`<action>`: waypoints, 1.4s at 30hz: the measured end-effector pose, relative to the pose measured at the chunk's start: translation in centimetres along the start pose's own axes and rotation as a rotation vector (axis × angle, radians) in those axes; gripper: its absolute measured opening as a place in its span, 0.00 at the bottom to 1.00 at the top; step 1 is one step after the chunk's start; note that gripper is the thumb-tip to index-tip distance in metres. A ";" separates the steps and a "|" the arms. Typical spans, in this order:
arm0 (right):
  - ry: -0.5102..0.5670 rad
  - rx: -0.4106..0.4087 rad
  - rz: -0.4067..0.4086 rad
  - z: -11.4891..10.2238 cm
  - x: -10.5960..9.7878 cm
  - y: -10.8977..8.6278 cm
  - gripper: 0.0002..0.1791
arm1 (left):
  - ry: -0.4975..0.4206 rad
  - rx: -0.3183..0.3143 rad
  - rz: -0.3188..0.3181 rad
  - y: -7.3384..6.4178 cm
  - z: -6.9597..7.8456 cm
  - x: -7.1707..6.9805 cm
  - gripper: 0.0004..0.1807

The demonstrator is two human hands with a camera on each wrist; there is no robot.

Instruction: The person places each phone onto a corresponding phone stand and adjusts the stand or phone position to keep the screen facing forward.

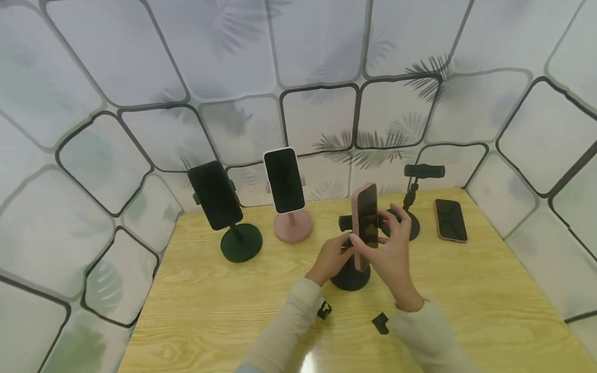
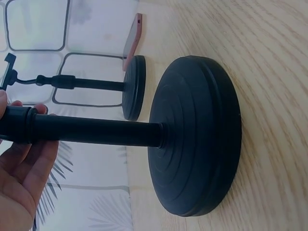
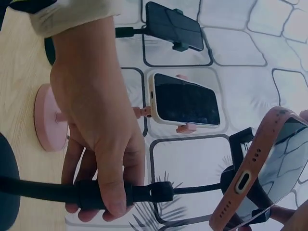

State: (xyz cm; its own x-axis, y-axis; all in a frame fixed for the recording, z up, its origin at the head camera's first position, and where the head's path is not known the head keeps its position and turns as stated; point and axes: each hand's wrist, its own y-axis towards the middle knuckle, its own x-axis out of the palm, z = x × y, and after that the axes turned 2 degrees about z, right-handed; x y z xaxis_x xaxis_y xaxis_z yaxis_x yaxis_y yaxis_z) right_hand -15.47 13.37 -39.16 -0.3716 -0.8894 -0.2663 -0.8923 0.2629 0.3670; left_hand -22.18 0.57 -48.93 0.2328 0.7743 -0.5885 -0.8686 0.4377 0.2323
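In the head view my left hand (image 1: 330, 260) is at the pole of a black phone stand, whose round base (image 1: 351, 280) sits on the table. The right wrist view shows the left hand (image 3: 98, 139) with fingers and thumb wrapped around the pole's collar (image 3: 91, 194). My right hand (image 1: 394, 254) holds a smartphone in a pink case (image 1: 366, 220) by its edges, upright and turned partly sideways. Seen from the right wrist, the phone (image 3: 252, 168) overlaps the stand's black clamp (image 3: 239, 144), and only parts of the right hand's fingers show at the right edge.
A dark green stand (image 1: 241, 242) and a pink stand (image 1: 293, 228) at the left each carry a phone. Behind the right hand stands another black phone stand (image 1: 424, 171) with its clamp bare. Right of it, a phone (image 1: 450, 220) lies flat on the wooden table (image 1: 210, 316). Patterned walls enclose the table.
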 end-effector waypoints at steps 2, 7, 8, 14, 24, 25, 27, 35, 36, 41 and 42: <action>-0.040 -0.032 0.019 0.0 0.0 0.2 0.34 | -0.009 0.011 -0.004 0.3 0.1 0.0 0.14; -0.106 -0.101 0.036 0.1 0.4 0.3 0.38 | -0.118 -0.018 -0.034 0.2 1.1 -1.2 0.14; -0.111 -0.113 0.039 0.2 0.4 0.3 0.38 | -0.159 -0.029 -0.015 -0.1 1.8 -1.9 0.14; -0.112 -0.152 0.048 0.1 1.0 0.0 0.40 | -0.561 -0.081 0.168 -1.5 4.8 -5.1 0.19; -0.155 -0.097 0.045 -0.2 0.8 0.6 0.43 | -0.501 -0.139 0.154 -0.5 7.6 -7.0 0.16; -0.164 -0.091 0.042 -0.2 0.9 0.6 0.43 | -0.482 -0.147 0.155 -0.5 7.6 -7.2 0.16; -0.173 -0.083 0.044 -0.1 1.1 0.6 0.44 | -0.436 -0.154 0.156 -0.6 7.7 -7.4 0.15; -0.160 -0.131 0.153 0.6 2.0 0.6 0.44 | -0.368 -0.126 0.178 -0.9 7.9 -7.5 0.13; -0.153 -0.138 0.169 0.7 2.1 0.6 0.44 | -0.378 -0.131 0.182 -0.9 7.9 -7.5 0.13; -0.121 -0.163 0.217 0.9 2.1 0.7 0.44 | -0.454 -0.134 0.208 -1.1 7.7 -7.1 0.13; -0.117 -0.165 0.221 1.0 2.1 0.8 0.44 | -0.470 -0.131 0.211 -1.1 7.7 -7.0 0.13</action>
State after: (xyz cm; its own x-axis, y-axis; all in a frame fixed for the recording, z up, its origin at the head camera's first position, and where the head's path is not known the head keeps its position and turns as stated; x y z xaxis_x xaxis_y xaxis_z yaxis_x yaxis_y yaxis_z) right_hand -17.17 12.11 -40.28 -0.5876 -0.7658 -0.2612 -0.7364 0.3724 0.5648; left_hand -19.51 -1.86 -39.10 0.1914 0.9739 -0.1222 -0.9581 0.2124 0.1920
